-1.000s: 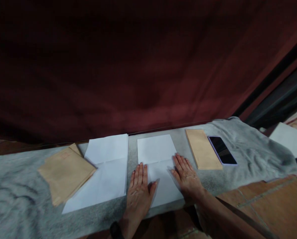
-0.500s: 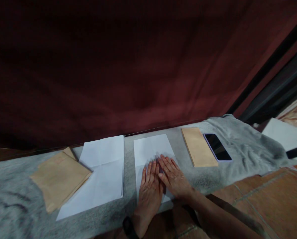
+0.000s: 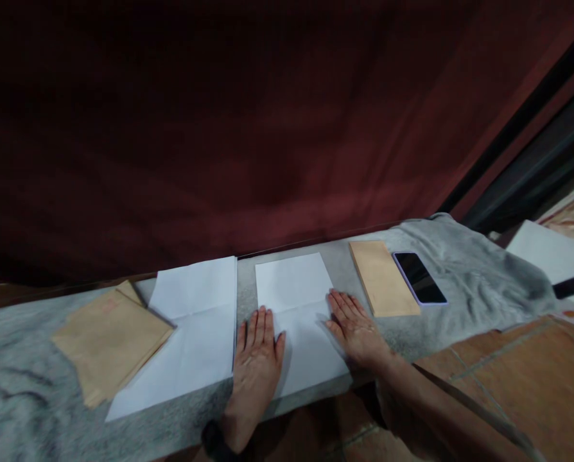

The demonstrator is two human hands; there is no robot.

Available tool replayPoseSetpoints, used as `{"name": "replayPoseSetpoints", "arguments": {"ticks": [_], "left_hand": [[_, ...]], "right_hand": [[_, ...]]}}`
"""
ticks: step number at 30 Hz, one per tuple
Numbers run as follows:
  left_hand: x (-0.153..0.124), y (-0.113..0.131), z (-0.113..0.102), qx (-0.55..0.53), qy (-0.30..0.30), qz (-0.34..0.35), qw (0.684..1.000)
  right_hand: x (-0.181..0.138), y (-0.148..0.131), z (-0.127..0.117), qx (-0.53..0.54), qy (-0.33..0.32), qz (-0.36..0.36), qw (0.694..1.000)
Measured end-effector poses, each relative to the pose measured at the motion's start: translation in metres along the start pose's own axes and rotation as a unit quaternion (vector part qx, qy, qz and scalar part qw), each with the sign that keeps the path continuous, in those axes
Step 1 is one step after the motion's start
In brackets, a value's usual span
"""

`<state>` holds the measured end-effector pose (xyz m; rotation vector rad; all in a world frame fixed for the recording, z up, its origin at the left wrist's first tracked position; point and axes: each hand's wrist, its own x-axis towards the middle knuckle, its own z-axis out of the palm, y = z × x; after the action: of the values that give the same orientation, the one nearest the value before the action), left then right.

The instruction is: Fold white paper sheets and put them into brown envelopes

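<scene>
A creased white sheet of paper [image 3: 296, 282] lies flat on the grey cloth in front of me, a fold line running across its middle. My left hand [image 3: 258, 353] rests palm down over its left edge, fingers stretched out. Over the right edge lies my right hand [image 3: 357, 327], also flat with fingers extended. Neither hand grips anything. To the left is a stack of white paper [image 3: 200, 340] with a similar crease, partly covered by brown envelopes [image 3: 113, 340]. A stack of brown envelopes [image 3: 383, 279] sits right of my right hand.
A phone with a purple edge [image 3: 419, 278] lies right of the envelope stack. Grey cloth [image 3: 479, 276] covers the narrow surface, bunched at the right. Behind it hangs a dark red curtain [image 3: 268, 160]. Floor tiles [image 3: 522, 378] show at the lower right, and a white object [image 3: 551, 253] stands beyond the cloth.
My hands have moved apart from the middle of the sheet, the left hand to its left edge and the right hand to its right edge. The crease now shows fully between them.
</scene>
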<state>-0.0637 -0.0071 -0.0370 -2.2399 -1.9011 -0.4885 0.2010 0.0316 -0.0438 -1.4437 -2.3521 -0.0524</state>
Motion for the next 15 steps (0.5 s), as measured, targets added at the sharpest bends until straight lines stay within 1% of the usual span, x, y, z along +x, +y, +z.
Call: {"name": "replayPoseSetpoints", "arguments": {"ticks": [2, 4, 6, 8, 9, 12, 15], "left_hand": [[0.003, 0.001, -0.004, -0.002, -0.002, -0.003, 1.0], [0.003, 0.006, -0.012, -0.018, -0.022, 0.026, 0.999], [0.001, 0.012, -0.023, -0.046, -0.063, 0.097, 0.992], [-0.005, 0.018, -0.034, -0.079, -0.113, 0.184, 0.973], [-0.008, 0.021, -0.038, -0.09, -0.128, 0.208, 0.966], [-0.015, 0.023, -0.047, -0.099, -0.143, 0.229, 0.958], [-0.016, 0.019, -0.05, -0.093, -0.147, 0.245, 0.954]], "right_hand": [[0.002, 0.0, 0.0, -0.001, -0.011, 0.012, 1.0], [0.005, 0.002, -0.001, 0.002, -0.029, 0.018, 0.999], [0.006, 0.008, -0.003, 0.005, -0.042, 0.022, 0.999], [0.006, 0.016, -0.006, 0.009, -0.049, 0.017, 0.999], [0.005, 0.02, -0.007, 0.011, -0.051, 0.011, 0.999], [0.005, 0.033, -0.01, 0.027, -0.062, -0.016, 0.998], [0.007, 0.044, -0.016, 0.057, -0.086, -0.037, 0.994]]}}
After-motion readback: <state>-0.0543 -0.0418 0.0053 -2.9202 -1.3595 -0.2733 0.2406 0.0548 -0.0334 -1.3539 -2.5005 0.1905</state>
